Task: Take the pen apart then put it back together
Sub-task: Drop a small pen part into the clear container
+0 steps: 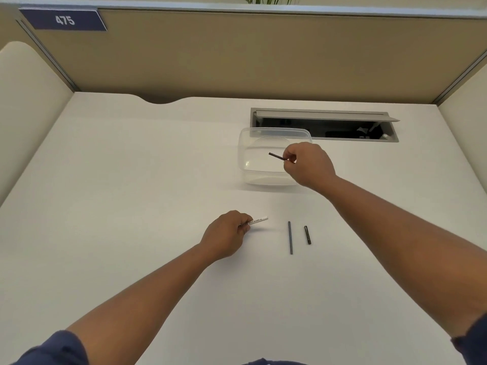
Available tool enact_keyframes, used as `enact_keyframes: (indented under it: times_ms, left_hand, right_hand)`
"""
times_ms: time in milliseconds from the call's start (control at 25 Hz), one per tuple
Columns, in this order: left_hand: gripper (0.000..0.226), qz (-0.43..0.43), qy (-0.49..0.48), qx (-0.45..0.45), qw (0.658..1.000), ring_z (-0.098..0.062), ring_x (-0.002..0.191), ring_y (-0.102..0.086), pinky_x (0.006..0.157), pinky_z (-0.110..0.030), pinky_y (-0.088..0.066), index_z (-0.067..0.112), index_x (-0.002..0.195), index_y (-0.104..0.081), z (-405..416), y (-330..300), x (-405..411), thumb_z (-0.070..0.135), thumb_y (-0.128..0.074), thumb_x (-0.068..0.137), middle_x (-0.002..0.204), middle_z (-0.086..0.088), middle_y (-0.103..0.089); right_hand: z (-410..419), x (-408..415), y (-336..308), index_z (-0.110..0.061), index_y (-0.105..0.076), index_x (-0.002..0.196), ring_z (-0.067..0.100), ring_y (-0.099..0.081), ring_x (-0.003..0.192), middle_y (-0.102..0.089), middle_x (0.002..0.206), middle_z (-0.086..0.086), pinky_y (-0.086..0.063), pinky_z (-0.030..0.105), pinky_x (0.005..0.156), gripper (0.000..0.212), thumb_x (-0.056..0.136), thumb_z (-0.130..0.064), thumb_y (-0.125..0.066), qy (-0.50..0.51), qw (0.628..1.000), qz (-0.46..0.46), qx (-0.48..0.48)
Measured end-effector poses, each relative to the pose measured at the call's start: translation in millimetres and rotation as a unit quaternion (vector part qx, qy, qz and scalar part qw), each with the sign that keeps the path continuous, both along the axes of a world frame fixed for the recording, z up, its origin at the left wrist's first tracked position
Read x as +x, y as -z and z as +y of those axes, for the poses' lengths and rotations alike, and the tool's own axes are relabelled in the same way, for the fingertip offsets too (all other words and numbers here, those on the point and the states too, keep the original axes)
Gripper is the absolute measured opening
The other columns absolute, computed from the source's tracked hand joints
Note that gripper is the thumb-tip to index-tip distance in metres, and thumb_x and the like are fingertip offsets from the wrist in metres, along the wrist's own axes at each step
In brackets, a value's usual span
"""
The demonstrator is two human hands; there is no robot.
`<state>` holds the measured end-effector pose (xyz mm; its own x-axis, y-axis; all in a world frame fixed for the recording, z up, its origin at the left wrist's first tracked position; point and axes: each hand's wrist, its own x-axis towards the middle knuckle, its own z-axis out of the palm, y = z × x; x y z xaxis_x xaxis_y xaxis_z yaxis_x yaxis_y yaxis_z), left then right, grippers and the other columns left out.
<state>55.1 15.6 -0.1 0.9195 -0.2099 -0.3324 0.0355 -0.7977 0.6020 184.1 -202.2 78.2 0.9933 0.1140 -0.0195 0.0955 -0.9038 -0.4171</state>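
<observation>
My left hand (228, 233) grips the white pen barrel (259, 220) low over the white desk (131, 180), its printed end pointing right. Farther back, my right hand (307, 163) pinches a short dark pen piece (277, 156) above the clear plastic container (253, 164). Two loose parts lie on the desk to the right of my left hand: a long thin grey ink rod (290, 237) and a short black piece (307, 235), side by side and apart.
An open grey cable tray (324, 125) is set into the desk behind the container. Beige partition walls (237, 54) enclose the desk at the back and sides. A number plate reading 475 (64, 20) hangs at top left.
</observation>
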Motion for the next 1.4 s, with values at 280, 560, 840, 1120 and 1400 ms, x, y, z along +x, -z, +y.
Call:
enact_keyframes:
  times_ms: [280,560,840,1120,1400]
  left_hand:
    - [0.024,-0.039,0.06,0.012,0.997,-0.021,0.094,-0.058,0.08,-0.041,-0.051,0.026,0.114,-0.068,-6,14,21,0.022,-0.047,0.102,0.102,0.004,-0.064]
    - [0.029,-0.072,0.072,0.013,0.995,-0.022,0.097,-0.057,0.079,-0.035,-0.048,0.026,0.124,-0.066,-3,23,32,0.022,-0.048,0.102,0.113,0.006,-0.066]
    - [0.029,-0.069,0.067,0.009,0.995,-0.021,0.096,-0.057,0.077,-0.034,-0.047,0.027,0.124,-0.067,-1,22,31,0.023,-0.048,0.102,0.112,0.006,-0.067]
    - [0.028,-0.068,0.051,0.006,0.996,-0.024,0.093,-0.057,0.079,-0.039,-0.05,0.025,0.12,-0.069,1,10,32,0.02,-0.049,0.101,0.107,0.003,-0.067]
    - [0.024,-0.076,0.03,0.011,0.997,-0.023,0.094,-0.058,0.08,-0.042,-0.051,0.026,0.115,-0.069,-1,-18,17,0.02,-0.05,0.101,0.1,0.003,-0.065]
  right_hand:
    - [12,58,22,-0.024,-0.071,0.082,0.021,-0.059,0.079,-0.066,0.087,-0.004,-0.052,0.03,0.063,0.018,0.079,-0.01,-0.06,-0.04,0.992,0.085,-0.082]
    - [22,78,56,-0.027,-0.063,0.068,0.025,-0.063,0.08,-0.068,0.086,-0.001,-0.046,0.029,0.061,0.022,0.075,-0.006,-0.059,-0.082,0.974,0.164,-0.133]
    - [21,84,66,-0.027,-0.065,0.07,0.025,-0.064,0.08,-0.07,0.087,-0.001,-0.051,0.03,0.066,0.021,0.075,-0.007,-0.062,-0.07,0.974,0.18,-0.119]
    - [13,74,46,-0.023,-0.07,0.089,0.022,-0.063,0.088,-0.07,0.095,-0.002,-0.055,0.034,0.073,0.011,0.081,-0.015,-0.07,-0.036,0.991,0.124,-0.042]
    - [-5,6,10,-0.024,-0.071,0.093,0.019,-0.063,0.086,-0.072,0.094,-0.007,-0.055,0.035,0.076,0.013,0.085,-0.019,-0.062,0.017,0.998,0.009,0.055]
